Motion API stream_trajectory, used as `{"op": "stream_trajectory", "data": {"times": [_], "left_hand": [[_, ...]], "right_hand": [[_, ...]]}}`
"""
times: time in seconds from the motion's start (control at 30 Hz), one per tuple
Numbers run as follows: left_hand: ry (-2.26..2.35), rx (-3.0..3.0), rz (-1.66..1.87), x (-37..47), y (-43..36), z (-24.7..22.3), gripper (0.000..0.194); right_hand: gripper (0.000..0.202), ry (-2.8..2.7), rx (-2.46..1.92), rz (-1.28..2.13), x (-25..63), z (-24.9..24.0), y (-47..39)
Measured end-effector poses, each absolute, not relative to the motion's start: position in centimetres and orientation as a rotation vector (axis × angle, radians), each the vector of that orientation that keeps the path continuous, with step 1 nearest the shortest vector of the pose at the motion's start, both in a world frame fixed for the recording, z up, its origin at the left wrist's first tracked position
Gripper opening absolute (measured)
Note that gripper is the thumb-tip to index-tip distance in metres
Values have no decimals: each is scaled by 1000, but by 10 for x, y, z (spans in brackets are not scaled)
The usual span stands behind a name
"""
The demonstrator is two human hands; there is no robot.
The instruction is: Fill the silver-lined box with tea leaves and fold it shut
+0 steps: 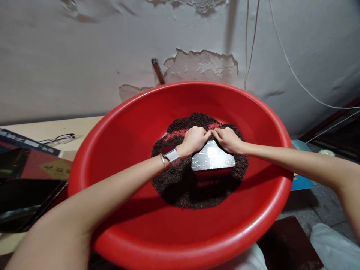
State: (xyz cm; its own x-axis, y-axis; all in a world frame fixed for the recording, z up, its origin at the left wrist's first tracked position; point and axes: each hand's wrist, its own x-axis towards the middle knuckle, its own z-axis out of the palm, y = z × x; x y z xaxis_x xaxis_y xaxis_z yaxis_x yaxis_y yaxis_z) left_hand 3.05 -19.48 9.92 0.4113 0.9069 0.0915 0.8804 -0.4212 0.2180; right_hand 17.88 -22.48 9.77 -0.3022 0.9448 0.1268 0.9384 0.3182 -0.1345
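Inside a large red plastic basin [112, 210] lies a wide bed of dark, loose, tea-like shreds [177, 187]. My left hand [195, 139], with a watch and a bracelet at its wrist, is closed on the far left side of a shiny, scratched metal plate [213, 157]. On the far right side of the plate, my right hand [227, 140] is closed too, and the two thumbs meet at the top. The plate is tilted over the shreds, with red basin floor and shadow below its near edge. Its far edge is hidden by my fingers.
A pale table [87, 125] at the left bears eyeglasses [60, 138] and dark printed packages [50, 165]. Behind the basin stands a peeling wall [70, 67] with hanging white cables [292, 69]. A dark brown stool-like surface [289, 243] is at the lower right.
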Motion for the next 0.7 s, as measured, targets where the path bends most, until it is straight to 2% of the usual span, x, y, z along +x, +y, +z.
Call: {"op": "stream_trajectory", "data": {"times": [0.17, 0.33, 0.47, 0.57, 0.7], "left_hand": [[1571, 2517, 398, 29, -201, 98, 40], [1555, 2416, 692, 25, -203, 92, 48], [1508, 2359, 786, 24, -200, 87, 48], [1495, 2302, 800, 24, -197, 86, 47], [1447, 2040, 805, 23, -192, 87, 43]], "right_hand": [[44, -2513, -1782, -193, 169, 102, -235], [45, -2758, -1603, -376, 157, 110, -246], [48, -2784, -1523, -478, 154, 108, -247], [44, -2733, -1557, -373, 156, 104, -241], [44, -2628, -1544, 110, 176, 108, -229]]}}
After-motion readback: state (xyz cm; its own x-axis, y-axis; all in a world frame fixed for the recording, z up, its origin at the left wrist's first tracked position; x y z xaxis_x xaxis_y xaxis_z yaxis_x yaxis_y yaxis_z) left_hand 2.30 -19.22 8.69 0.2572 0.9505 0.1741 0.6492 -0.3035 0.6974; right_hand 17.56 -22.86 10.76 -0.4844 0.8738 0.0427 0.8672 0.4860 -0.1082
